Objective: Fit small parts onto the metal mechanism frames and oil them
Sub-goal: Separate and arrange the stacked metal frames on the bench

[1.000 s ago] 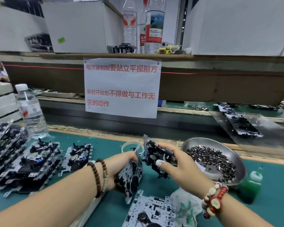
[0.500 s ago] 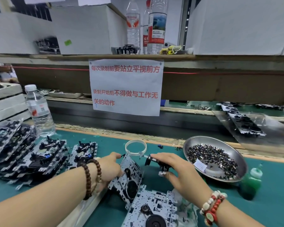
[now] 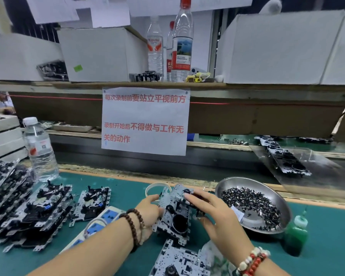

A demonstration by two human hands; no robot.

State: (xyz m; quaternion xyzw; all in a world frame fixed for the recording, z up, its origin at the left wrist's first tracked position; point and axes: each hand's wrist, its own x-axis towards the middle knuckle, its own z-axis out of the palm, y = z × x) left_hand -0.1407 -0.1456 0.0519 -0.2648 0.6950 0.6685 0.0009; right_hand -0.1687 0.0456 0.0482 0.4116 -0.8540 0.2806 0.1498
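My left hand (image 3: 147,213) grips the left edge of a metal mechanism frame (image 3: 174,214) and holds it tilted above the green mat. My right hand (image 3: 213,214) lies over the frame's right side, its fingertips on a small black part near the frame's top. Another frame (image 3: 179,261) lies flat on the mat below it. A steel bowl (image 3: 223,186) of small black parts stands to the right. The green oil bottle (image 3: 296,234) stands right of the bowl.
Stacks of assembled frames (image 3: 28,208) fill the left of the mat, with one more frame (image 3: 95,202) beside them. A water bottle (image 3: 40,150) stands at the far left, a power strip (image 3: 94,226) lies under my left wrist. A tape ring (image 3: 153,188) lies behind the frame.
My right hand set down the black assembly it held and moved onto the frame in my left hand. The left hand raised that frame towards the middle.
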